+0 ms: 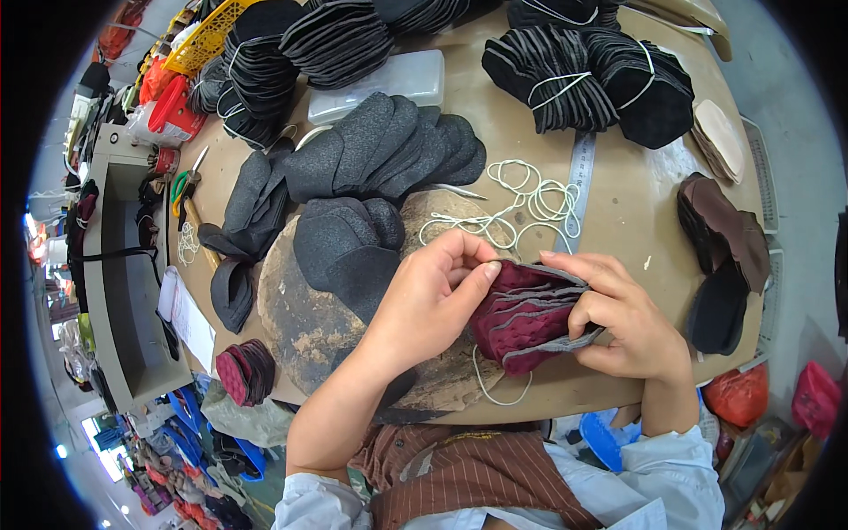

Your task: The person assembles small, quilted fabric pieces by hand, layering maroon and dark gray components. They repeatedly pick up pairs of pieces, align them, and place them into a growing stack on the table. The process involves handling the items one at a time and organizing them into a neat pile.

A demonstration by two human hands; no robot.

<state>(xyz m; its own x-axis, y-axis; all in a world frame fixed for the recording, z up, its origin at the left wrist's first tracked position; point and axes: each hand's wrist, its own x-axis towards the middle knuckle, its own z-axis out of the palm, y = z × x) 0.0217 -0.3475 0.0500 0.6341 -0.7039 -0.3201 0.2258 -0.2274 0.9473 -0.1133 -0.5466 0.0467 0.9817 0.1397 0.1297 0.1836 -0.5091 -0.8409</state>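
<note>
A stack of maroon quilted fabric pieces with grey backing [527, 318] is held above the table's near edge, its layers fanned apart. My right hand [629, 325] grips its right side, the thumb below and the fingers along the upper edge. At the stack's upper left corner, my left hand [435, 296] pinches with thumb and forefinger; whether cord is also in that pinch I cannot tell. A loop of pale cord [503, 403] hangs below the stack. More of this cord [541, 210] lies in loose tangles just beyond my hands.
Grey felt pieces [380, 146] overlap around a worn round wooden block [305, 331]. Tied black bundles [552, 79] stand at the back. A metal ruler [580, 172] lies beyond my right hand. A smaller maroon stack [246, 373], a notebook [188, 316] and green-handled scissors [179, 188] are at left.
</note>
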